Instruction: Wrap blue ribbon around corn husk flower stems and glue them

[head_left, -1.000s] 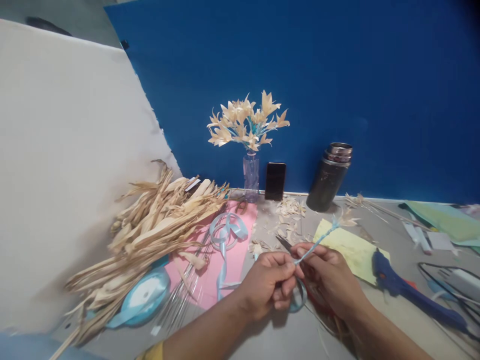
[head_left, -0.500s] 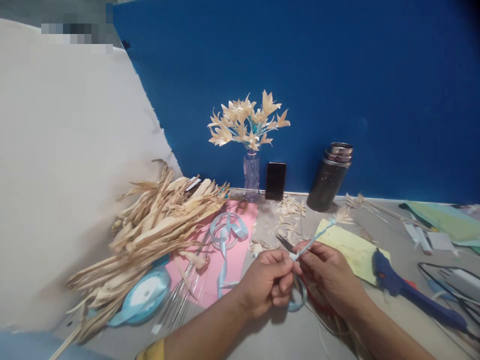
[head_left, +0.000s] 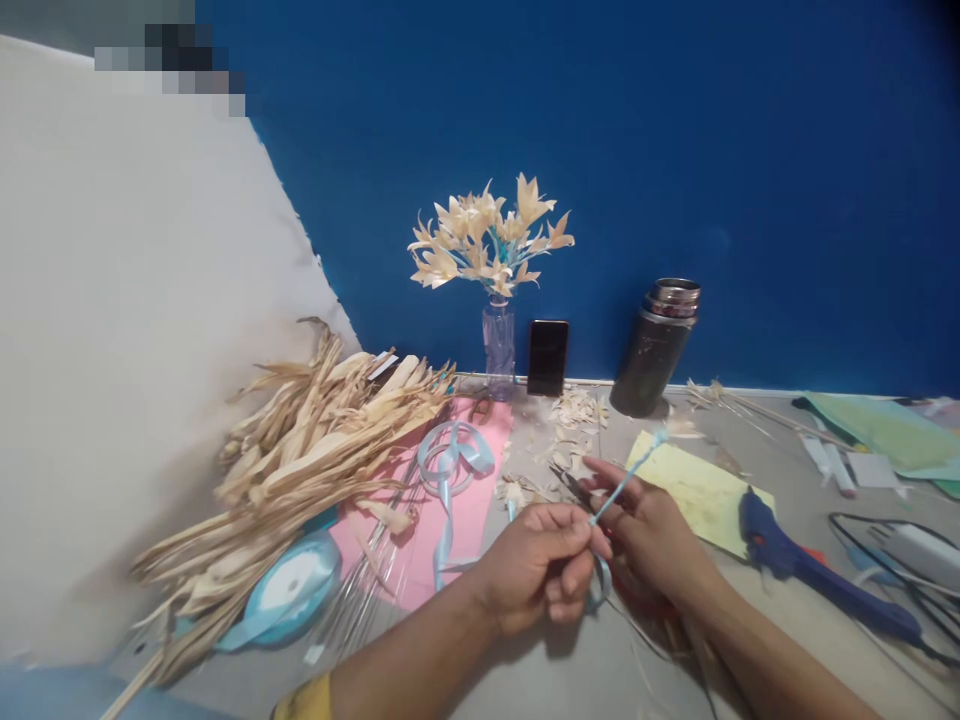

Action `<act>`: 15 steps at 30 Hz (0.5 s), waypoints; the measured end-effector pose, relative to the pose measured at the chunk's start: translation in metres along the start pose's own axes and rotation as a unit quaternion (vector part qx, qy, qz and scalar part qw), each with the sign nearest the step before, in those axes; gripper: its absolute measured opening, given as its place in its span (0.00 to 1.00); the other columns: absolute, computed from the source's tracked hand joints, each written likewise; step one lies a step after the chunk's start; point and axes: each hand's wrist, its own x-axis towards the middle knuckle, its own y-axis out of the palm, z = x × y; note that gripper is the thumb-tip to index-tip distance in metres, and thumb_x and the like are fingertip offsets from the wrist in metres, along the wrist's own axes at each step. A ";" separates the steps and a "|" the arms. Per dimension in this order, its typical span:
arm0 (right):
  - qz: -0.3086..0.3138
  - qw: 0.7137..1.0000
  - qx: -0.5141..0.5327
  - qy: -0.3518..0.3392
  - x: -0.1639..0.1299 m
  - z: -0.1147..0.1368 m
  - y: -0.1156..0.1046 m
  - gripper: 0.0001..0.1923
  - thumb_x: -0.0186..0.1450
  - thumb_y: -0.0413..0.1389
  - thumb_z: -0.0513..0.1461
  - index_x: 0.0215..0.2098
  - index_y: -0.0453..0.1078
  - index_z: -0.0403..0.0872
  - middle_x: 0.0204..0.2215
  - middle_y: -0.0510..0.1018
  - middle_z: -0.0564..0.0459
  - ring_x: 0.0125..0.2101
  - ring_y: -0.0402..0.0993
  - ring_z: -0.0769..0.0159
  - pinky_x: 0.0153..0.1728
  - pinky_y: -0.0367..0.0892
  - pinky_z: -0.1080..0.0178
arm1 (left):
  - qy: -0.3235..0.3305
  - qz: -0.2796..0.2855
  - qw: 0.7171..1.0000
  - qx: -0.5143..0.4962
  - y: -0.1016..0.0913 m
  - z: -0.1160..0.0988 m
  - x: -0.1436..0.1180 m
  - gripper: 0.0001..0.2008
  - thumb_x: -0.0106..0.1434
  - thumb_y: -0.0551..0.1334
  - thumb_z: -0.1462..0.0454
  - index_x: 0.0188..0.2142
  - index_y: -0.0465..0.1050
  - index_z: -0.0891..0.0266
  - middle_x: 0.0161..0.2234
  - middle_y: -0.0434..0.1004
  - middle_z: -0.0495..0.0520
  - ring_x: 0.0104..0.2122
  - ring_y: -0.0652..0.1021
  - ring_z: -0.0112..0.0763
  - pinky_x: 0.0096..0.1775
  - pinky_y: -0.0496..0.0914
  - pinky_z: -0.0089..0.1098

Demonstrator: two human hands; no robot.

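My left hand (head_left: 536, 565) pinches the lower end of a thin stem wrapped in light blue ribbon (head_left: 626, 478), which slants up to the right and ends in a small pale husk flower (head_left: 679, 428). My right hand (head_left: 649, 530) holds the same stem just beyond, its fingers partly stretched out along it. A loose length of blue ribbon (head_left: 600, 590) hangs below my hands. Dark scissors (head_left: 566, 482) lie just behind my fingers.
A heap of dried corn husks (head_left: 300, 460) lies at left beside a blue ribbon spool (head_left: 289, 590), ribbon coil (head_left: 454, 460) and pink paper (head_left: 480, 510). Vase of husk flowers (head_left: 499, 340), phone (head_left: 547, 357) and flask (head_left: 656, 348) stand at the blue wall. Glue gun (head_left: 810, 570) at right.
The stem's flower tip has dropped a little and my right hand's fingers have stretched out along it; my left hand keeps its pinch. The view shifted slightly.
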 end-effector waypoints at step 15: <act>0.139 0.965 0.219 0.026 -0.012 -0.007 0.009 0.15 0.58 0.66 0.48 0.24 0.73 0.45 0.23 0.73 0.54 0.27 0.69 0.65 0.31 0.66 0.63 | 0.054 -0.083 0.995 0.005 0.000 0.005 0.006 0.19 0.54 0.71 0.52 0.30 0.71 0.67 0.13 0.61 0.41 0.11 0.54 0.14 0.15 0.50 0.23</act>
